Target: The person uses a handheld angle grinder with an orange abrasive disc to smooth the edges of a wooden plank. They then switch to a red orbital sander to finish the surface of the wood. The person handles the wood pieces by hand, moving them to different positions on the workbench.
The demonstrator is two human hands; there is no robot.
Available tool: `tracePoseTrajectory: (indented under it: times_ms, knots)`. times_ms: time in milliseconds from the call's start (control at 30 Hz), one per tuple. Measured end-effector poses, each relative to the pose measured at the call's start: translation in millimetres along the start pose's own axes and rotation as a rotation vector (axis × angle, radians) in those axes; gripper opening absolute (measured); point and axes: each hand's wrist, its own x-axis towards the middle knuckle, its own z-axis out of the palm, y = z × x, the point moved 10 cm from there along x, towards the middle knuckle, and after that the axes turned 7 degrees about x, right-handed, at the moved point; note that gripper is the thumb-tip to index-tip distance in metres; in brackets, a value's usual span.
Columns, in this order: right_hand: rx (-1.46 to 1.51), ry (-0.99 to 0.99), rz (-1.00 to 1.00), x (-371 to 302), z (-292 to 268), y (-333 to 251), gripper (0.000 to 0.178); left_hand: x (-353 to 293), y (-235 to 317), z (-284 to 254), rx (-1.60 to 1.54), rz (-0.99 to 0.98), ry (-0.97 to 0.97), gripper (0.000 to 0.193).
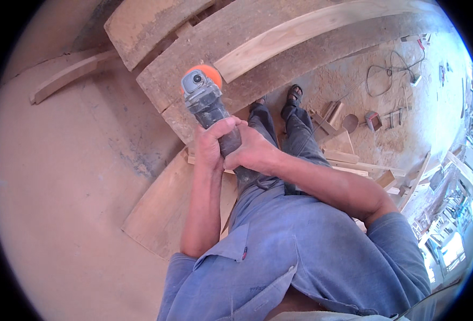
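Note:
An angle grinder [208, 105] with a grey metal head and dark body is held out ahead of me over the bench's left end. My left hand [209, 144] closes around its body from the left. From the other side my right hand [252, 148] grips the same body, close to the left. An orange disc [212, 74] shows partly beneath the grinder's head. Beside it lies the end of a long, curved, pale wooden board [300, 33]. Whether disc and board touch, I cannot tell.
The board rests on a heavy wooden bench [164, 80]. A curved wooden piece [67, 77] leans by the wall at left, and a wide panel [156, 208] stands beside me. Rightward, a cable [378, 80], a small red-edged box [373, 121] and timber offcuts [349, 160] lie on the dusty floor.

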Motion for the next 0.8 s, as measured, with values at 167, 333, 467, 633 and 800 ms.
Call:
tracePoseTrajectory:
  times_ms: [167,333,467,633,800]
  knots:
    - [0.094,-0.044,0.086,-11,7,-14,0.09,-2,4,2,-0.019,-0.083,-0.005,0.025]
    - [0.118,0.028,0.071,-13,7,-15,0.09,-5,10,6,-0.059,-0.114,0.008,0.022]
    - [0.159,0.03,0.034,-8,11,-20,0.09,-2,9,0,-0.034,-0.171,-0.018,0.029]
    - [0.221,0.041,0.037,9,18,-7,0.091,-2,22,3,-0.09,-0.24,0.028,0.028]
    - [0.215,0.052,0.072,8,25,-27,0.096,-2,44,-1,-0.143,-0.221,0.082,0.032]
